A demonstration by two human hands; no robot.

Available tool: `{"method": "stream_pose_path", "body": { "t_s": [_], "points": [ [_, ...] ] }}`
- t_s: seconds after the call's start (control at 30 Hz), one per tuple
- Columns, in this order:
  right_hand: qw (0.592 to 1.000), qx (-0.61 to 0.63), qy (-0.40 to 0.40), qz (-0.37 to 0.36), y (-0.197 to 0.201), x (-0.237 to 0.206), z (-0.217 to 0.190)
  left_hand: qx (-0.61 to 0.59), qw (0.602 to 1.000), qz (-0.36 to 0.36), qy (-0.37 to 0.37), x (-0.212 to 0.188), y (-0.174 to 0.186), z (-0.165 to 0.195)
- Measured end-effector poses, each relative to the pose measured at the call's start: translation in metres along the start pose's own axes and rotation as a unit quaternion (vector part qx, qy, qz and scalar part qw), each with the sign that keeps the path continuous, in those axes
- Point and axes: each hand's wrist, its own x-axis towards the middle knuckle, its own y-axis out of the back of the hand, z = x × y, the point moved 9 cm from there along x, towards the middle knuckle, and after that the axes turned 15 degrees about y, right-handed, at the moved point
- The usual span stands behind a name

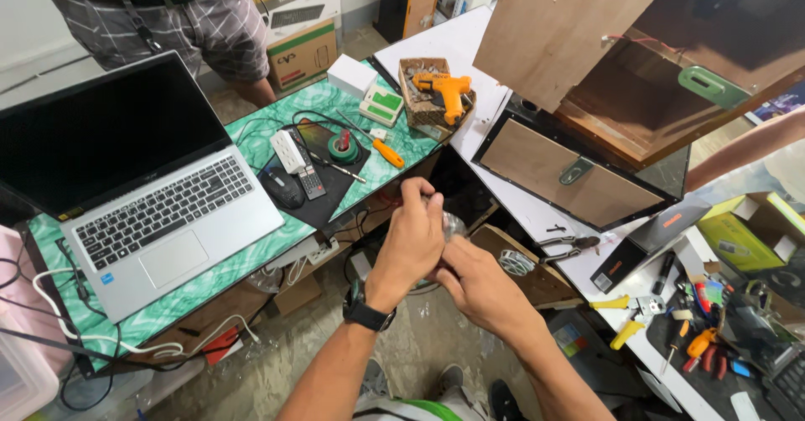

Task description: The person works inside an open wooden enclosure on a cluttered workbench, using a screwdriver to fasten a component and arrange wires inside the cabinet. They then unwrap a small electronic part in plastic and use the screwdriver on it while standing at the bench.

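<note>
Single head-worn view, looking steeply down from above and close onto the left hand (408,241) and right hand (482,287) at frame centre, facing across a green desk (251,262) at left and a white bench (537,215) at right, another person's torso upper left.

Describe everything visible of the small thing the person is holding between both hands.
The small clear wrapper looks like thin, crinkled, see-through plastic with a glossy sheen. Only a sliver of it shows, between the left hand and the right hand, whose fingers pinch it from both sides. It is held in the air above the floor, in the gap between the green-topped desk and the white bench. Whether it holds anything cannot be told.
</note>
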Motion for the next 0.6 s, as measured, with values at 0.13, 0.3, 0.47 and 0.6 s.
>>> {"method": "stream_pose_path", "body": {
  "t_s": [0.13, 0.3, 0.47, 0.6],
  "points": [
    [0.996, 0.083, 0.009, -0.010, 0.000, -0.002, 0.006, -0.056, 0.995, -0.082, 0.023, 0.004, -0.014, -0.016],
    [0.982, 0.190, 0.013, 0.001, -0.003, -0.015, 0.024, -0.241, 0.949, -0.162, 0.126, 0.011, -0.031, -0.046],
    [0.897, 0.421, -0.084, 0.104, -0.012, -0.027, 0.046, -0.311, 0.926, -0.154, 0.146, 0.010, -0.030, -0.043],
    [0.954, 0.250, -0.076, 0.145, 0.008, -0.025, 0.042, -0.189, 0.981, -0.024, 0.037, 0.005, 0.001, -0.014]
  ]
}}
